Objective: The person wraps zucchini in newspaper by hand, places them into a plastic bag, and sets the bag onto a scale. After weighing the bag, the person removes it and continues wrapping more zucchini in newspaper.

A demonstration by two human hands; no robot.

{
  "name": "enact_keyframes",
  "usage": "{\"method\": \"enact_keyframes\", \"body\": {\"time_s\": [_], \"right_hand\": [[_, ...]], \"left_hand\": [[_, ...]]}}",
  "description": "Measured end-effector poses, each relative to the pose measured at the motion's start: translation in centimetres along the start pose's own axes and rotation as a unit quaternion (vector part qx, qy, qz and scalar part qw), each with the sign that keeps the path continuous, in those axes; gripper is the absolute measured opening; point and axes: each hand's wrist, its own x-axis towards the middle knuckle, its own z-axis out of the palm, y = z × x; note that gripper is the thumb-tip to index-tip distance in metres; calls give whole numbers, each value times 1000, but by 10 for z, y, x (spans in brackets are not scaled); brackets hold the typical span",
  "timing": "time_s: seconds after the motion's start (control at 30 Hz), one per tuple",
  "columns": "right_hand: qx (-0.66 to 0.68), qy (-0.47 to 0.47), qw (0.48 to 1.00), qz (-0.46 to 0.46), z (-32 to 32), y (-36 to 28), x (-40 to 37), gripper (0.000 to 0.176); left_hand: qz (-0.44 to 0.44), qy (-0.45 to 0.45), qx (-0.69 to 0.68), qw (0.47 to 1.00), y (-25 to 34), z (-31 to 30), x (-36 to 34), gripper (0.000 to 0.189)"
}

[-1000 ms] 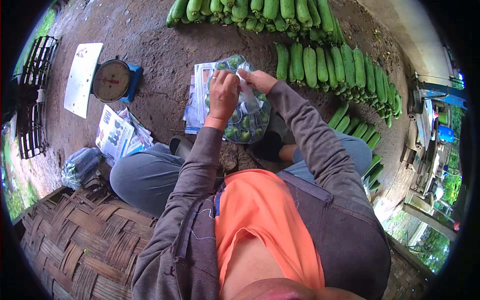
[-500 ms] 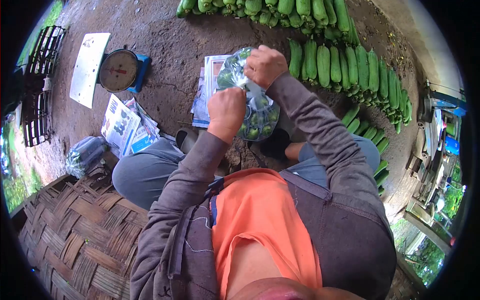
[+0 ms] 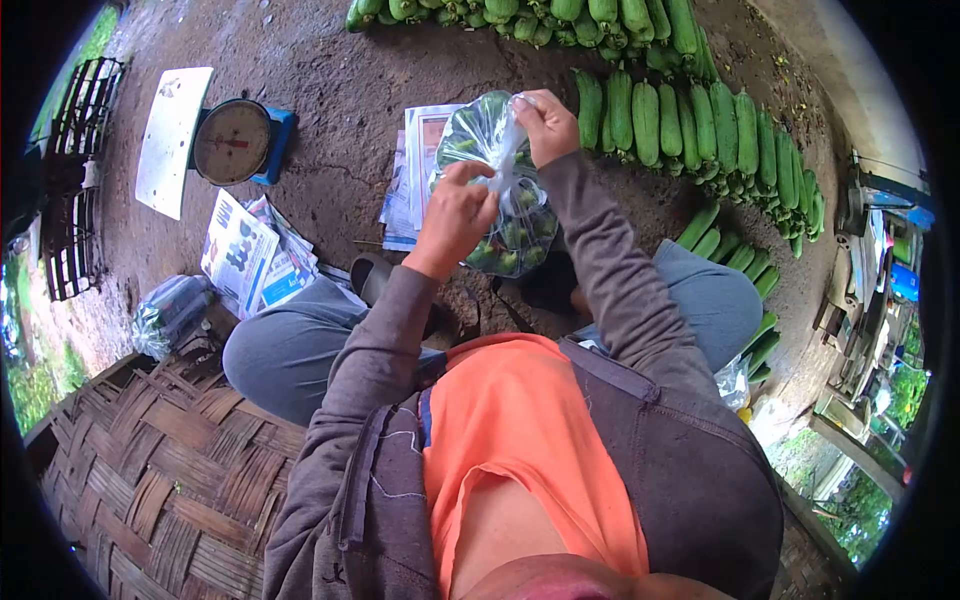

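Note:
A clear plastic bag [image 3: 510,233] filled with small green vegetables stands on the ground between my feet, its top gathered into a twisted neck. My right hand [image 3: 548,125] is closed around the bunched plastic at the upper right of the neck and pulls it up. At the left of the neck, my left hand [image 3: 462,215] has its fingers curled in against the plastic; exactly what its fingertips pinch is partly hidden. Under the bag's left side lie sheets of newspaper [image 3: 400,200].
Rows of long green gourds [image 3: 645,125] lie ahead and to the right. Left are a blue dial scale [image 3: 232,142], a white panel [image 3: 172,145], more newspapers [image 3: 240,255] and a bundle of plastic bags [image 3: 172,312]. A woven bamboo seat [image 3: 180,460] is beneath me.
My hands have shifted from two tight fists at the neck. The right moved slightly right with the plastic; the left loosened its fist and turned, its fingers now showing beside the neck.

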Motion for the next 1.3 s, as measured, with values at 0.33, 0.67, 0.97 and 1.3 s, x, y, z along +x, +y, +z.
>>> {"method": "enact_keyframes", "body": {"time_s": [0.33, 0.67, 0.97, 1.3], "right_hand": [[340, -11, 908, 243, -6, -33, 25, 34], [328, 222, 834, 384, -77, 53, 84, 33], [271, 311, 839, 354, -63, 98, 76, 22], [831, 391, -392, 53, -61, 69, 68, 22]], "left_hand": [[7, 57, -179, 982, 15, 42, 36, 27], [136, -39, -195, 970, 23, 101, 85, 28], [125, -19, -185, 975, 15, 101, 34, 28], [125, -31, -165, 978, 9, 93, 7, 28]]}}
